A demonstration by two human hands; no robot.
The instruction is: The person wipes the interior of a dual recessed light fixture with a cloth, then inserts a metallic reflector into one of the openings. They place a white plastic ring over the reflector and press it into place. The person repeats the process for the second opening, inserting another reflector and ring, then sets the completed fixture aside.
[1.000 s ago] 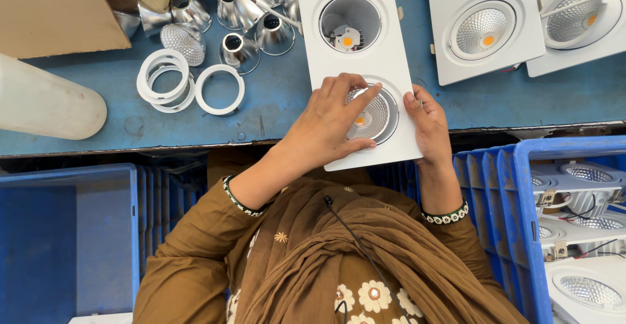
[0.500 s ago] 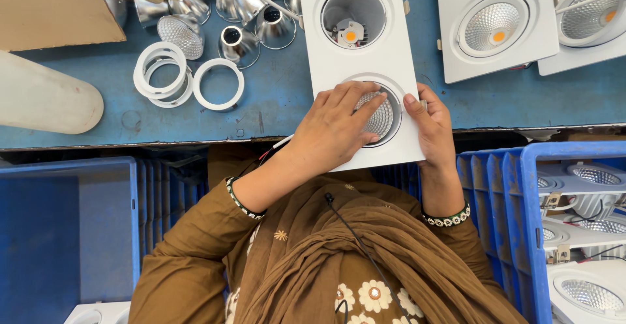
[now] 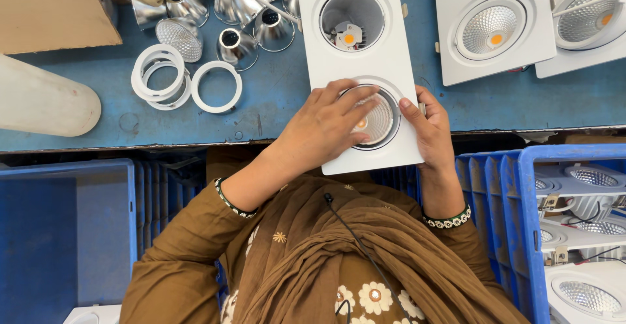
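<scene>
Looking down from the head camera, a white double downlight frame [image 3: 365,70] lies on the blue table [image 3: 274,102], with its near end sticking out over the table edge toward the person. It has two round holes. The far hole [image 3: 352,21] shows a small orange light chip inside. The near hole holds a shiny reflector cup [image 3: 378,118].

The left hand [image 3: 326,128] lies flat on top of the near hole, fingers spread and pressing on the reflector cup, not curled into a fist. The right hand [image 3: 427,132] grips the right edge of the frame, thumb on top and fingers tucked under where I cannot see them.

To the left lie three white plastic rings [image 3: 186,83], and behind them a bunch of loose silver reflector cups [image 3: 228,11]. Two finished white lights [image 3: 495,27] sit to the right. A blue crate [image 3: 521,233] on the right holds more lights, and another blue crate [image 3: 65,233] sits at the left.

What could go wrong, I think: the frame hangs over the edge, so a hard push could tip it off. A crooked push could jam or dent the cup. Fingers could leave smudges on the shiny part.
</scene>
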